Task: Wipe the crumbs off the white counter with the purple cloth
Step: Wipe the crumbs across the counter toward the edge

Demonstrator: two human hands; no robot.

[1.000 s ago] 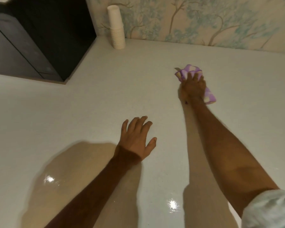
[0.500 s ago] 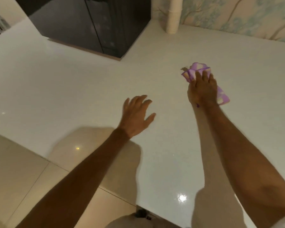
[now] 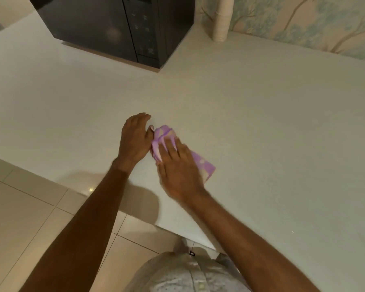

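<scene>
The purple cloth [image 3: 204,167], patterned with pale patches and bunched up, lies on the white counter [image 3: 261,123] near its front edge. My right hand [image 3: 178,165] presses flat on top of the cloth, fingers spread over it. My left hand [image 3: 135,138] stands on its edge right beside the cloth's left end, cupped, thumb touching the fabric, holding nothing. No crumbs can be made out on the counter surface.
A black microwave [image 3: 118,28] stands at the back left of the counter. A tall stack of white paper cups [image 3: 221,20] stands against the tree-patterned wall. The counter's front edge [image 3: 135,213] runs diagonally over a beige tiled floor [image 3: 30,218].
My right hand has dragged the cloth back toward the front edge and to the left. My left hand has turned onto its edge and now meets the cloth. The view has tilted downward.
</scene>
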